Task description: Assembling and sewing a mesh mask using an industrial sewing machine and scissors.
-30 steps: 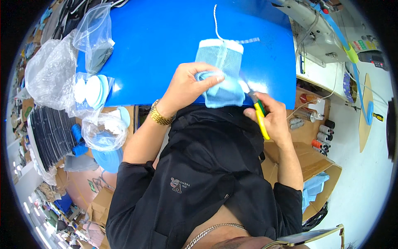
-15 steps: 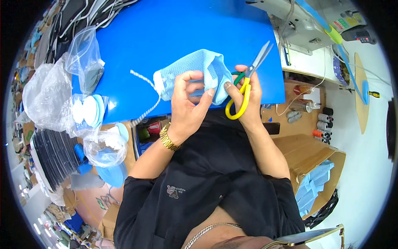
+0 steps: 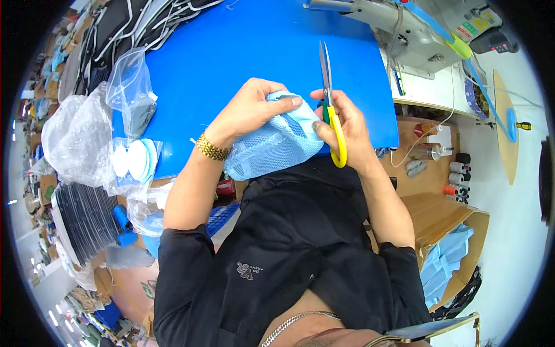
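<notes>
Pinched between thumb and fingers of my left hand (image 3: 260, 110) is the upper part of a light blue mesh pouch (image 3: 269, 147), which hangs at the front edge of the blue table (image 3: 231, 46). My right hand (image 3: 350, 130) grips scissors (image 3: 338, 139) with yellow and green handles, their blades nearly closed and pointing away from me. My right thumb is at the pouch's right edge. The pouch's cord is mostly hidden behind my left forearm.
A sewing machine (image 3: 376, 17) stands at the back right, above thread spools (image 3: 457, 179) and a cardboard box (image 3: 474, 248) of blue fabric. Clear bags (image 3: 75, 139), white and blue discs (image 3: 139, 159) and dark trimmed fabric (image 3: 110, 34) crowd the left side.
My left hand has lifted and shifted left, turning the pouch so its body now hangs down-left, below the hand. The scissors have swung from pointing right to pointing straight away from me.
</notes>
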`<act>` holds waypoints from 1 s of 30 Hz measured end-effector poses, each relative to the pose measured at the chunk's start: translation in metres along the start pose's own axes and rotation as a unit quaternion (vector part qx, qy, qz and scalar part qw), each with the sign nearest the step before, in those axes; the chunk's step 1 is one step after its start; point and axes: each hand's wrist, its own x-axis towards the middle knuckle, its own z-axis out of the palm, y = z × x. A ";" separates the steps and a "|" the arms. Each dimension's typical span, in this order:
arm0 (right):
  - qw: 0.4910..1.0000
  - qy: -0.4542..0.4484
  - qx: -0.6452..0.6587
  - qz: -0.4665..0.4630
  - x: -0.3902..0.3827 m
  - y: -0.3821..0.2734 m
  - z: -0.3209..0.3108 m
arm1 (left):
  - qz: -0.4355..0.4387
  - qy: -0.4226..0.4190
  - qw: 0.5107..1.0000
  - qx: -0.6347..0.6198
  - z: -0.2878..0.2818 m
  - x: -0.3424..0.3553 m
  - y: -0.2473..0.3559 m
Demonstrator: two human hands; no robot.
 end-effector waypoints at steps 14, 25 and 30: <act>0.852 0.058 -0.519 0.025 0.046 0.016 -0.085 | 0.115 0.158 0.980 -0.045 -0.022 -0.016 0.001; 0.956 0.024 -0.243 -0.162 0.047 -0.075 0.006 | 0.460 0.357 0.776 0.242 -0.004 -0.028 0.055; 0.873 0.064 -0.361 -0.323 0.037 -0.075 0.004 | 0.468 0.384 0.760 0.236 0.010 -0.051 0.027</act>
